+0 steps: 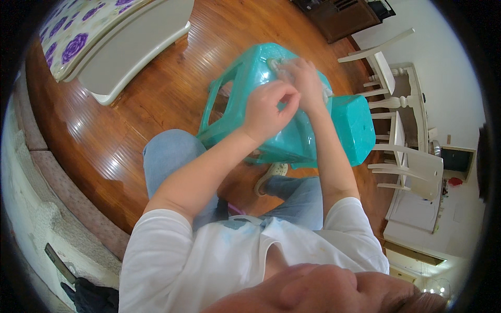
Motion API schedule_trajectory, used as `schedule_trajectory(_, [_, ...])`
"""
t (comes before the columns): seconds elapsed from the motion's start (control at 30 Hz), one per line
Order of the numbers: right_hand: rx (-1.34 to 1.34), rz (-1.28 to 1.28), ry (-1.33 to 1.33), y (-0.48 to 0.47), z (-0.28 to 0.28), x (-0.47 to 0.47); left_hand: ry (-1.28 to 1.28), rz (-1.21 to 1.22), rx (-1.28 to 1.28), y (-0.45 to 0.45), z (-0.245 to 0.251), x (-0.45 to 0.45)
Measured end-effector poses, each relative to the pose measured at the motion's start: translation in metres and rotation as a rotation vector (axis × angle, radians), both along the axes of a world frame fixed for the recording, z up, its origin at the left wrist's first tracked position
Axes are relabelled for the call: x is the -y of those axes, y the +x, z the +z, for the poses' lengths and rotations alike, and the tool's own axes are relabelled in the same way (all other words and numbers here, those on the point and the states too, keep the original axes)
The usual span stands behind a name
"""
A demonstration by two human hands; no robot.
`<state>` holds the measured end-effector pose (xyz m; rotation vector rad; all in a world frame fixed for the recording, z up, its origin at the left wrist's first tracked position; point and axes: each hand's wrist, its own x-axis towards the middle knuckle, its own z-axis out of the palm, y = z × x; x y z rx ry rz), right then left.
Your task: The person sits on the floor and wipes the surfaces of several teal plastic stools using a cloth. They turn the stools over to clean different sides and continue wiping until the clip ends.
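Observation:
A teal plastic stool (260, 78) stands in front of my knees, with openings between its legs on the left side. My right hand (303, 80) presses a pale, crumpled cloth (274, 64) against its glossy surface; part of the cloth shows past each side of the hand. Closer to me, my left hand (270, 109) is curled over the stool, thumb meeting the fingers in a loose ring. Nothing shows inside that ring, and I cannot tell whether the hand touches the stool. A smaller teal plastic stool (354, 129) is just to the right.
Wood flooring (152, 113) surrounds the stools. At upper left is a white table (129, 51) with a purple-flowered cover (74, 47). White chairs (420, 170) line the right, below a dark wooden cabinet (340, 17). A sofa (58, 184) curves along the left, a black object (94, 295) on it.

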<state>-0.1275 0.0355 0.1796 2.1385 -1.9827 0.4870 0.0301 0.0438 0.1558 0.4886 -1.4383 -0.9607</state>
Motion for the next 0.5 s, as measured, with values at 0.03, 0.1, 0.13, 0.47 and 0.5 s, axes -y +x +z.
schedule_trajectory(0.03, [-0.002,0.043,-0.014,0.002,0.001,0.002,0.002,-0.002,0.001,0.0,-0.001,0.0])
schedule_trajectory(0.1, [-0.001,0.127,-0.039,0.01,0.001,0.008,0.007,-0.007,0.01,0.001,-0.004,0.0])
schedule_trajectory(0.13, [0.009,0.119,-0.044,0.014,0.0,0.011,0.03,-0.039,0.02,0.002,-0.005,-0.001])
schedule_trajectory(0.47, [-0.01,0.101,-0.054,0.021,-0.011,0.029,0.092,-0.146,0.17,-0.002,-0.011,-0.001])
schedule_trajectory(0.5, [-0.005,0.112,-0.062,0.019,-0.013,0.031,0.088,-0.146,0.183,0.0,-0.011,0.001])
